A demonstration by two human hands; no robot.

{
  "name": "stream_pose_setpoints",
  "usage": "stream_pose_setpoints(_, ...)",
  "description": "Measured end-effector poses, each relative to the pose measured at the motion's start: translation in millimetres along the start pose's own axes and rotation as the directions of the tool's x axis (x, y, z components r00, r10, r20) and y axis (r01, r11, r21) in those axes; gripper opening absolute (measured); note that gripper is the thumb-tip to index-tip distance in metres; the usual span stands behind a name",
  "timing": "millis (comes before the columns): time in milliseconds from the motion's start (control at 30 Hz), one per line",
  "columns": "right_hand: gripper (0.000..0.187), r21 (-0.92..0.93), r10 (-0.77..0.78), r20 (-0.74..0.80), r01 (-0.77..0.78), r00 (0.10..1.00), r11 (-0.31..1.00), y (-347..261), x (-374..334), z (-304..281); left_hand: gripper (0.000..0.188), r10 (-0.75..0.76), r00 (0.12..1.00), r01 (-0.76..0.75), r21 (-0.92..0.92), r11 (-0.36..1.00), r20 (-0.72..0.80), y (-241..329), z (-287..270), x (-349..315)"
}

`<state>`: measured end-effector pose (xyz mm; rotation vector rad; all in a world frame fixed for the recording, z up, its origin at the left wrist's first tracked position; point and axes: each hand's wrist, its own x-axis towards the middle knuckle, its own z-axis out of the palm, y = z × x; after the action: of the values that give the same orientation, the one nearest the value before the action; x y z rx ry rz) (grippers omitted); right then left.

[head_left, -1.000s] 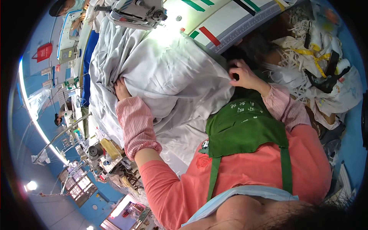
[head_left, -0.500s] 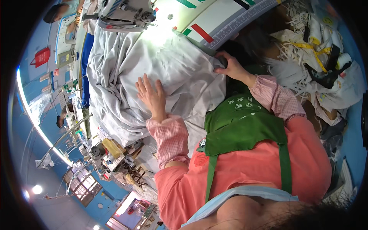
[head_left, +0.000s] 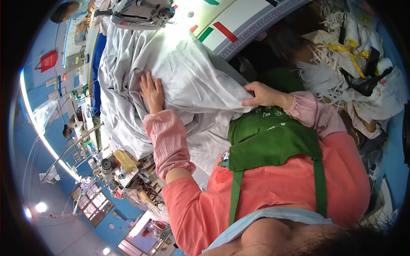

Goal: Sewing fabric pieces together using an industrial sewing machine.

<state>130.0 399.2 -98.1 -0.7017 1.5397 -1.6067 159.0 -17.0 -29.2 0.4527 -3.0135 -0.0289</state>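
Observation:
A large heap of pale grey-white fabric [head_left: 188, 81] spreads over the sewing table and hangs toward my lap. On its left part rests my left hand [head_left: 152, 92], fingers apart, pressing on the folds. My right hand [head_left: 261, 94] pinches the cloth's right edge between thumb and fingers, close to my green apron [head_left: 273, 141]. At the far side, the sewing machine [head_left: 143, 15] stands over the fabric, its lamp throwing a bright glare on the cloth. The needle area is washed out by that light.
A curved ruler strip [head_left: 256, 34] runs along the table's front edge, with red tape [head_left: 225, 31] and green tape [head_left: 206, 34] nearby. At right lies a pile of scraps with thread cones [head_left: 351, 36] and a yellow tape measure [head_left: 358, 66]. Another person [head_left: 68, 13] sits far left.
My right hand has drawn the fabric's edge toward me, baring more tabletop beside the ruler. My left hand has slid to the left across the cloth.

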Motion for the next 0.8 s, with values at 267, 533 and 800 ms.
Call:
stream_pose_setpoints(267,0.03,-0.01,0.008,0.126,-0.007,0.992,1.0,-14.0,-31.2,-3.8,0.057,0.015,1.0,-0.016,-0.044,0.999,-0.025,-2.2,-1.1,-2.0)
stream_pose_setpoints(533,0.03,-0.125,0.119,0.135,-0.103,0.984,0.987,8.3,-37.8,-9.0,0.054,0.014,1.0,-0.013,0.015,1.0,-0.025,4.4,-2.7,-0.3)
stream_pose_setpoints(800,0.031,-0.169,0.139,0.013,-0.134,0.99,0.976,-8.1,-17.7,-16.2,0.056,0.044,0.996,-0.042,0.019,0.999,-0.079,-4.1,6.0,31.3)
